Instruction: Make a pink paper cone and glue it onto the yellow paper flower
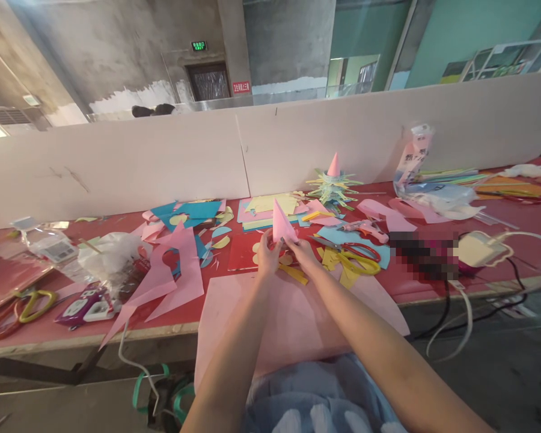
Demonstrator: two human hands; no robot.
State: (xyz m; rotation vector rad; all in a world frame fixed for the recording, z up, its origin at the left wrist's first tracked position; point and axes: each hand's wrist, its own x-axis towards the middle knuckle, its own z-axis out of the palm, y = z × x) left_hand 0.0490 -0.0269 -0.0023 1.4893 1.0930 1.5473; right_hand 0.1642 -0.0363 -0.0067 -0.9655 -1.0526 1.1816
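Note:
A pink paper cone point(284, 224) stands point up between my two hands. My left hand point(268, 254) has its fingers closed on the cone's lower left side. On the lower right side, my right hand point(301, 251) grips the same cone. Under my forearms a large pink sheet point(243, 313) hangs over the table's front edge toward my lap. Beside my right hand lie scissors with red handles point(363, 251) and scissors with yellow handles point(360, 264). Yellow paper scraps point(294, 275) lie just below my hands.
A fringed paper tree point(333, 187) with a pink cone top stands at the back. A pink glue gun point(367, 228) lies right of centre. Cut pink paper point(180, 270), a plastic bottle point(47, 240) and more scissors point(20, 310) are at left. A white cable point(466, 325) hangs at right.

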